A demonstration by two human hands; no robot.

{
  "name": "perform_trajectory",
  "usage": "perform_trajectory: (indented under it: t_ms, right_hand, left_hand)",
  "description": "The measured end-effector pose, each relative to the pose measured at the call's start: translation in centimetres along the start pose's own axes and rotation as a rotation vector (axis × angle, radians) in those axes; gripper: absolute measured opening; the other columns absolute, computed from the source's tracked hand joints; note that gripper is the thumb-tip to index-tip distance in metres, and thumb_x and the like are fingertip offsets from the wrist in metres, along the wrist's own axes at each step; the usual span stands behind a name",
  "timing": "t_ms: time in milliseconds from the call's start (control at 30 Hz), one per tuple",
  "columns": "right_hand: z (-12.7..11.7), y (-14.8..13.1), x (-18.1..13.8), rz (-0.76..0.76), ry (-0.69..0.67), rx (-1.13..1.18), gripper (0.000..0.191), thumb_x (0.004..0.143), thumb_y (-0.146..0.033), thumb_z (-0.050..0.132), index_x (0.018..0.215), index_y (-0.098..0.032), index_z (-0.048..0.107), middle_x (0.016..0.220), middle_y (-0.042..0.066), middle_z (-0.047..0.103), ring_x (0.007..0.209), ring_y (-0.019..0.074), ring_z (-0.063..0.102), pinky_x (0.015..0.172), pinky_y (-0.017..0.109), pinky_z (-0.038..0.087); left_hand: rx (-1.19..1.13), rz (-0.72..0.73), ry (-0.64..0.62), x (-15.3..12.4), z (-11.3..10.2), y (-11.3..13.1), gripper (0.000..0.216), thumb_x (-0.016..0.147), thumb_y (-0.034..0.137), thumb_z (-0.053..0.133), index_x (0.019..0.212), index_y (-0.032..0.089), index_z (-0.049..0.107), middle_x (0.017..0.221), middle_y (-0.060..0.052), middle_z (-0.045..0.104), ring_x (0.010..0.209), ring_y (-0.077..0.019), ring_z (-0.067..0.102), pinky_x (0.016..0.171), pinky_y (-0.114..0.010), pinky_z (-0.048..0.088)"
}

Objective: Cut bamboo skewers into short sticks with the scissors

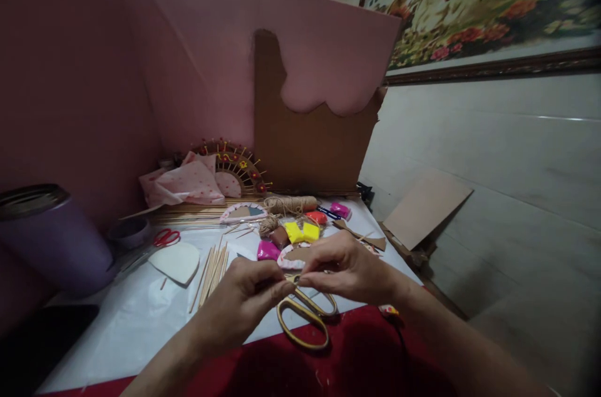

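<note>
Over the near edge of the white-covered table (117, 328), my left hand (248, 300) and my right hand (350, 268) meet almost fingertip to fingertip. Each has its thumb and forefinger pinched together; whatever lies between them is too small to make out. Directly below, a pair of scissors (304, 343) with gold-coloured handles points away from me. Just behind my fingers is a rounded cardboard piece (295, 255) edged in pale cloth, partly hidden by my right hand. Magenta (267, 251) and yellow packets (303, 232) sit close by it. Left of my left hand lies a bunch of thin wooden sticks (213, 275).
A white pointed-oval piece (177, 262), red-handled scissors (166, 237) and a purple container (54, 240) stand to the left. Farther back are a twine roll (291, 204), a decorated half-round fan shape (253, 175) and spotted cloth (188, 181). A tall pink-and-brown cardboard panel (314, 146) rises behind.
</note>
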State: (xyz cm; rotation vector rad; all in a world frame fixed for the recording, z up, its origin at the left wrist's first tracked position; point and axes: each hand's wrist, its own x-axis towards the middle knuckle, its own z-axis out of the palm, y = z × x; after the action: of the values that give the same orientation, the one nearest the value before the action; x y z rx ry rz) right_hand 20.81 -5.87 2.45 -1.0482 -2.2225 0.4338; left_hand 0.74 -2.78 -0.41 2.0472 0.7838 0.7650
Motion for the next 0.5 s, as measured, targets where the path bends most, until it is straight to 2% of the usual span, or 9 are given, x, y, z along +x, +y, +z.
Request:
perform_trajectory:
  t_ms: [33, 100, 167, 233, 333, 500]
  right_hand:
    - [-0.4, 0.1, 0.1, 0.047, -0.002, 0.135, 0.023, 0.082, -0.033, 0.059, 0.068, -0.016, 0.064, 0.055, -0.003, 0.056, 0.049, 0.0078, 0.046, 0.047, 0.02, 0.035]
    - [-0.7, 0.0, 0.3, 0.151, 0.081, 0.287, 0.025, 0.082, -0.036, 0.058, 0.07, -0.015, 0.063, 0.054, -0.004, 0.052, 0.046, 0.007, 0.042, 0.043, 0.019, 0.032]
    - [-0.2, -0.3, 0.5, 0.191, 0.194, 0.25, 0.021, 0.085, -0.032, 0.054, 0.077, -0.015, 0.063, 0.059, -0.004, 0.053, 0.05, 0.0074, 0.043, 0.045, 0.019, 0.033]
    - [0.7, -0.6, 0.6, 0.169, 0.231, 0.142, 0.014, 0.087, -0.023, 0.052, 0.081, -0.016, 0.062, 0.067, -0.003, 0.057, 0.058, 0.0079, 0.048, 0.052, 0.02, 0.037]
    - [2.1, -1.1, 0.8, 0.147, 0.208, 0.075, 0.015, 0.089, -0.017, 0.048, 0.079, -0.016, 0.059, 0.067, -0.003, 0.058, 0.06, 0.0083, 0.051, 0.058, 0.02, 0.039]
    - [2.8, -1.6, 1.0, 0.187, 0.278, -0.02, 0.019, 0.094, -0.025, 0.04, 0.084, -0.018, 0.054, 0.058, -0.004, 0.052, 0.051, 0.0093, 0.047, 0.051, 0.021, 0.036]
  left_hand:
    - [-0.131, -0.041, -0.037, 0.0, -0.2, 0.3, 0.031, 0.08, 0.038, 0.055, 0.057, 0.016, 0.054, 0.05, 0.005, 0.032, 0.048, -0.0081, 0.026, 0.047, -0.022, 0.02]
    - [-0.362, -0.128, -0.024, 0.0, -0.5, 0.4, 0.031, 0.078, 0.041, 0.057, 0.06, 0.016, 0.055, 0.049, 0.006, 0.03, 0.047, -0.0069, 0.024, 0.044, -0.021, 0.018]
    - [-0.538, -0.183, 0.054, 0.2, -0.4, 0.1, 0.03, 0.077, 0.042, 0.058, 0.064, 0.015, 0.054, 0.049, 0.008, 0.03, 0.044, -0.0053, 0.021, 0.042, -0.02, 0.014]
    - [-0.663, -0.207, 0.119, 0.6, -0.3, -0.6, 0.028, 0.078, 0.041, 0.058, 0.069, 0.016, 0.053, 0.049, 0.008, 0.033, 0.043, -0.0039, 0.02, 0.042, -0.019, 0.011]
    - [-0.769, -0.208, 0.174, 1.2, -0.1, -1.6, 0.025, 0.078, 0.038, 0.06, 0.074, 0.016, 0.05, 0.051, 0.008, 0.04, 0.041, -0.0025, 0.021, 0.041, -0.017, 0.011]
    - [-0.775, -0.096, 0.364, 1.4, -1.1, -1.5, 0.021, 0.079, 0.036, 0.06, 0.08, 0.018, 0.048, 0.055, 0.007, 0.047, 0.041, -0.0028, 0.03, 0.04, -0.016, 0.017]
